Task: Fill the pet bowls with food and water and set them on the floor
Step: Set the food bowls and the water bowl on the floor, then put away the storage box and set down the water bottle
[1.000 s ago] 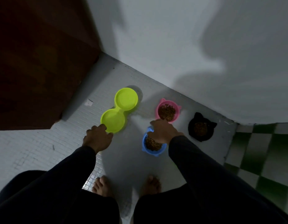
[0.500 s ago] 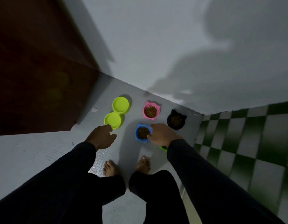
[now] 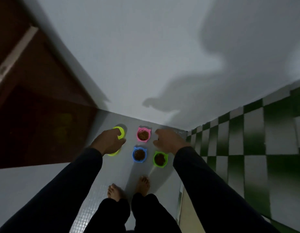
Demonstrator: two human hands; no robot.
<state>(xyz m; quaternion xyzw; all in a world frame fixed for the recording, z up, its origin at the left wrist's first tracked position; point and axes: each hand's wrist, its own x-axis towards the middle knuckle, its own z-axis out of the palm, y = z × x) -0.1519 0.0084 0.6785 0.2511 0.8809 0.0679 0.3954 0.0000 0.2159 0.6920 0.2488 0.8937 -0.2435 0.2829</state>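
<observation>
Left hand (image 3: pixel 110 140) and right hand (image 3: pixel 169 140) hang loose, holding nothing. Pink (image 3: pixel 143 134), blue (image 3: pixel 139 154), green plastic cat-ear bowls (image 3: pixel 160 159) with brown food on grey floor (image 3: pixel 142 172). Yellow-green double bowl (image 3: pixel 121 132) partly hidden under left hand.

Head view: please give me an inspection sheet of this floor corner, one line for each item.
Surface: pale grey floor, small tiles.
Job's things: pink eared plastic bowl, blue eared bowl, green eared bowl, all holding brown kibble; yellow-green double bowl, partly hidden.
Clutter: nothing seen.
Hands: left hand and right hand above the bowls, holding nothing.
Cables: nothing seen.
Surroundings: white wall, dark wooden door, green-white checkered tiles.
</observation>
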